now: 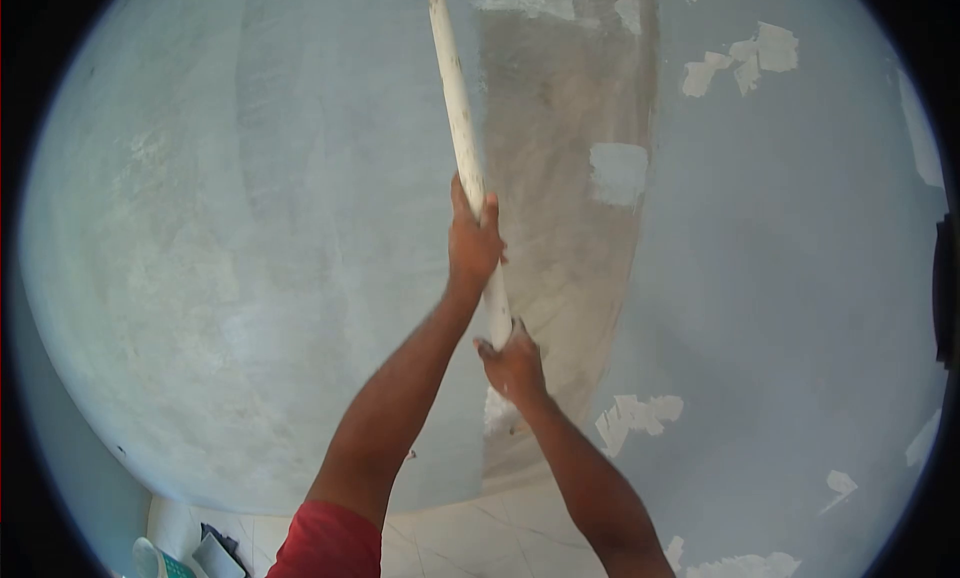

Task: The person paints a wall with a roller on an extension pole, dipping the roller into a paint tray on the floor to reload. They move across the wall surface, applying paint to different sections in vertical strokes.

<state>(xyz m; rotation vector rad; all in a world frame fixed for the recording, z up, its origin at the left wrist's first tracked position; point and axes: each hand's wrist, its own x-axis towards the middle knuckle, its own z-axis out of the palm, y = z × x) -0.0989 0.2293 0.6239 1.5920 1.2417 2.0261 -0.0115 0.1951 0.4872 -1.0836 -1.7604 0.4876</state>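
Note:
A long, pale wooden pole (456, 103) runs upward in front of the wall, leaning slightly left, with a dark fitting at its top where the view cuts it off. My left hand (475, 240) grips it around the middle of the visible length, thumb and fingers on either side. Lower down, my right hand (514, 363) is closed around the bottom end. Whatever the pole carries at its upper end is out of view. Behind both hands stands a wall (330, 178), pale grey-green on the left, with a brownish bare strip (555, 248) just right of the pole.
On the right the wall is blue-grey with white filler patches (640, 418). A light tiled floor (460, 543) runs along its foot. At the lower left stand a white and green bucket (160, 558) and a grey tray-like thing (217, 556).

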